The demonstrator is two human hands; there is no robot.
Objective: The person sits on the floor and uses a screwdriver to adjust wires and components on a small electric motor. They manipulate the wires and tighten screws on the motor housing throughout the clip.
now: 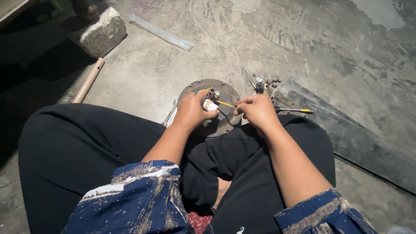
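A round rusty metal plate (226,93) lies on the concrete floor in front of my crossed legs. My left hand (190,110) rests on its left part and grips a small white cylindrical piece (209,105). My right hand (256,110) sits at the plate's right edge, its fingers pinched on a thin yellow wire (225,104) that runs to the white piece. A second loop of yellow wire (205,90) shows above my left hand.
Small screws and metal parts (265,85) lie just beyond my right hand, with a yellow-tipped tool (294,110) beside them. A wrench (169,116) lies left of the plate. Farther off are a stone block (102,32), a wooden stick (89,80) and a pale strip (161,33).
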